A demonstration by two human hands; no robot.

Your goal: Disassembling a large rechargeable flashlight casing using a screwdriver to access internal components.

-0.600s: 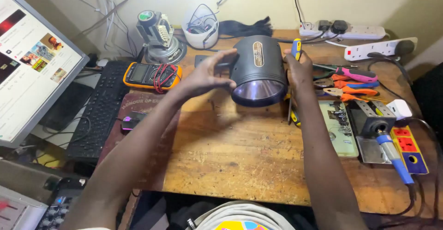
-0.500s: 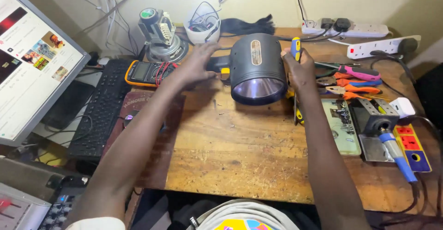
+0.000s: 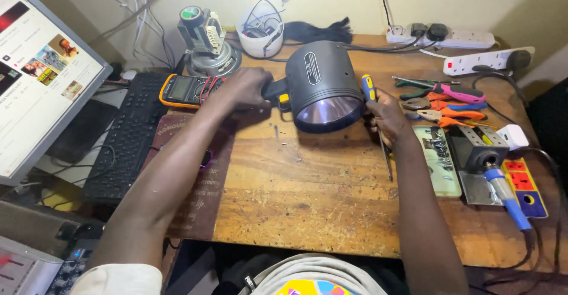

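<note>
Between both hands on the wooden desk (image 3: 331,212) lies a big black spotlight (image 3: 322,85), casing not yet opened. Left hand (image 3: 245,88) grips its handle; right hand (image 3: 387,114), beside the lens, clutches a blue-and-yellow screwdriver (image 3: 376,120). Tiny loose screws (image 3: 283,136) lie just below.

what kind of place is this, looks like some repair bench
Most likely a small electronics repair bench. On the worn wooden table lie a yellow handheld multimeter, orange-handled pliers and a blue-handled soldering iron, while the hands work on a large black spotlight torch.
</note>
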